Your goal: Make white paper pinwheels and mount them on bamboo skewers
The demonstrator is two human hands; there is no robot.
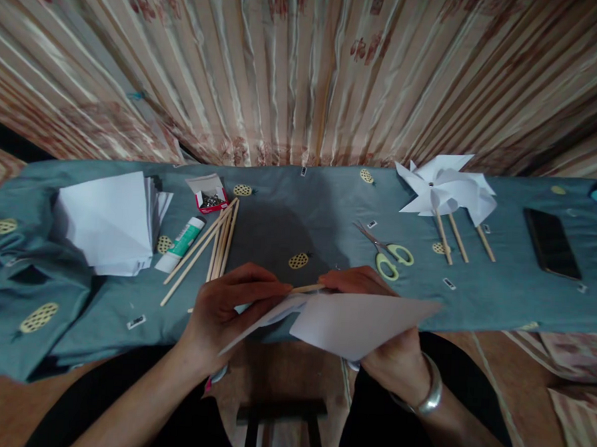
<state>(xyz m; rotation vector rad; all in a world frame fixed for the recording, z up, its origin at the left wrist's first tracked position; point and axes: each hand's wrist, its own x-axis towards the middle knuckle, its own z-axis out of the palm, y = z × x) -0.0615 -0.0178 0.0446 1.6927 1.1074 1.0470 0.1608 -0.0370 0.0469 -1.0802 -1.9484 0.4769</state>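
Over the table's front edge, a folded white paper pinwheel (363, 323) is held between both hands, with a short stretch of wooden stick (308, 288) showing just above it. My left hand (242, 297) is closed, its fingers pinching the stick's left end and the paper's left side. My right hand (375, 287) grips the stick's other end at the fingertips, while the paper covers most of its palm and lower fingers. A silver bangle is on the right wrist. Where stick and paper meet is hidden.
Left on the cloth-covered table (273, 229) are stacked paper (103, 220), a glue stick (181, 244), a red box of pins (210, 195) and several wooden sticks (222, 239). Rightward lie scissors (389, 255), finished pinwheels (443, 188) and a phone (552, 243). A curtain (306, 70) hangs behind.
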